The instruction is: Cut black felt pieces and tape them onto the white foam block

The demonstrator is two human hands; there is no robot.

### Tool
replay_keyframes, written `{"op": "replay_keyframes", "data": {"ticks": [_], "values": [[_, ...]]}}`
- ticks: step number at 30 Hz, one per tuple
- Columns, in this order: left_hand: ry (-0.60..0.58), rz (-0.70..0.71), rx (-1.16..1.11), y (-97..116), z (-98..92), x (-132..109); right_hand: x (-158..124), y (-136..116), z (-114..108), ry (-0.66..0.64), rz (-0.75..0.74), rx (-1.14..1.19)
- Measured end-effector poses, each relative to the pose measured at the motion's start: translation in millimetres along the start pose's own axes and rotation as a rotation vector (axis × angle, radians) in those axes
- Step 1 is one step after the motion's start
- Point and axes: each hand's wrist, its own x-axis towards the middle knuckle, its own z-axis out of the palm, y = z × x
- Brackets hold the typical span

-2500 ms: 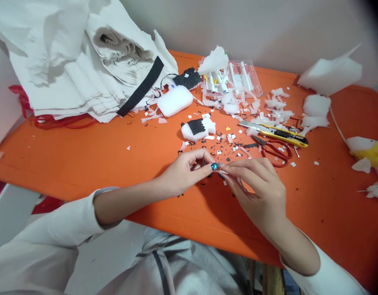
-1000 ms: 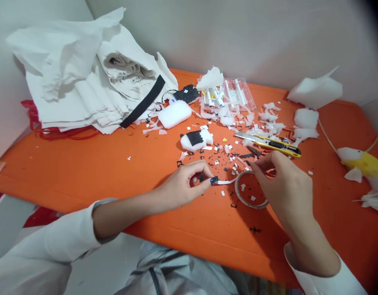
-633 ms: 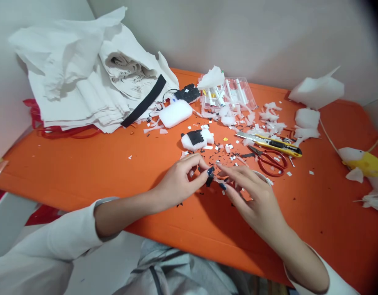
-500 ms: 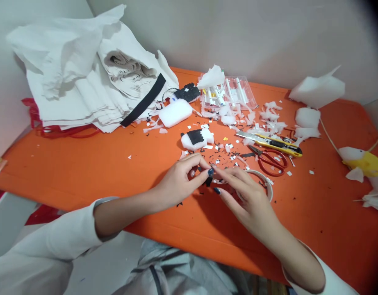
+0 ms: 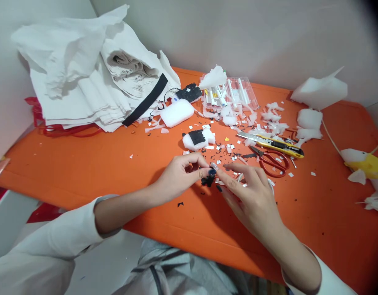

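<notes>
My left hand (image 5: 185,174) pinches a small black piece (image 5: 208,180) between thumb and index finger, over the front middle of the orange table. What the piece is made of I cannot make out for sure. My right hand (image 5: 252,192) comes in from the right, its index fingertip touching by the left fingertips and its thumb held apart below. Just beyond the hands lies a white foam shape (image 5: 197,139) with a black patch across it. Under my right hand a white tape ring (image 5: 272,186) is mostly hidden.
Red-handled scissors (image 5: 273,163) and a yellow box cutter (image 5: 272,144) lie to the right among foam scraps. A marker case (image 5: 253,98) stands behind. White sheets (image 5: 69,90) and a black strip (image 5: 146,100) are at left. A yellow-and-white fish (image 5: 364,162) is far right.
My right hand's fingers have curled and shifted slightly, now covering more of the tape ring. More of the black piece shows below my left fingertips. The view has shifted a little.
</notes>
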Motion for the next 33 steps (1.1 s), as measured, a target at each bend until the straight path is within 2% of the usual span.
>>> {"op": "replay_keyframes", "data": {"ticks": [4, 12, 16, 20, 23, 28, 31, 33], "values": [[0.014, 0.062, 0.187, 0.6, -1.6, -1.4, -0.1, -1.5, -2.0, 0.007, 0.009, 0.047], [-0.054, 0.259, 0.418, -0.8, 2.4, -4.0, 6.1, -4.2, -7.3, 0.011, 0.405, 0.583], [-0.108, 0.335, 0.496, -1.8, 1.7, -3.1, 7.8, -1.4, -3.5, -0.005, 0.446, 0.733], [-0.143, 0.401, 0.567, -2.7, -0.1, -3.0, 8.2, -1.5, -2.5, -0.037, 0.445, 0.706], [-0.141, 0.432, 0.585, -2.3, 0.0, -4.1, 8.2, -3.2, -2.8, -0.041, 0.391, 0.607], [-0.125, 0.363, 0.514, -0.7, 2.0, -5.6, 8.1, -6.3, 0.4, 0.049, 0.257, 0.375], [-0.140, 0.344, 0.496, -0.6, 0.3, -4.0, 8.0, -6.3, 2.5, 0.060, 0.243, 0.357], [-0.129, 0.281, 0.487, 0.5, -3.2, -2.0, 7.7, -5.2, 2.4, 0.068, 0.257, 0.374]]}}
